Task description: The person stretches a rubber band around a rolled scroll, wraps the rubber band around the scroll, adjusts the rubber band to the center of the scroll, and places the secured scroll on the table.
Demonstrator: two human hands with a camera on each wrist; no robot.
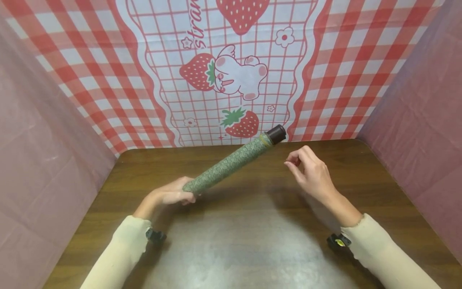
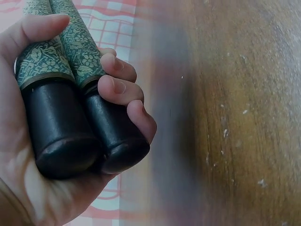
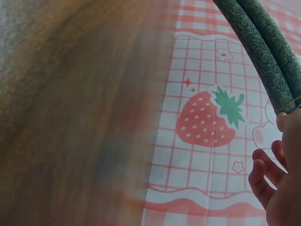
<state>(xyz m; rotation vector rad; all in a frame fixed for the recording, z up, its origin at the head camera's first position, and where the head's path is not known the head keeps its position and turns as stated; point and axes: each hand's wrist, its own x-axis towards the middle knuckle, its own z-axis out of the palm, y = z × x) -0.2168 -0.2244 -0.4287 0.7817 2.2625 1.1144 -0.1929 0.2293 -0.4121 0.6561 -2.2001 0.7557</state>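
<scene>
A scroll (image 1: pixel 227 167) with two side-by-side rollers, wrapped in green patterned cloth, slants up to the right above the table. My left hand (image 1: pixel 177 192) grips its lower end. In the left wrist view, fingers curl round the two black end knobs (image 2: pixel 61 132) and the thumb lies over the cloth. A thin yellowish band (image 1: pixel 266 139) circles the scroll near its upper dark end (image 1: pixel 276 134). Just right of that end, my right hand (image 1: pixel 312 174) hovers with loosely bent fingers and nothing visible in them. The right wrist view shows only part of this hand (image 3: pixel 284 174).
A brown wood-grain table (image 1: pixel 223 241) lies beneath both hands. Behind it hangs a red-and-white checked cloth (image 1: pixel 328 80) with strawberry prints. Pinkish drapes (image 1: pixel 422 132) border the left and right sides. Each sleeve cuff carries a small black wrist camera (image 1: pixel 156 236).
</scene>
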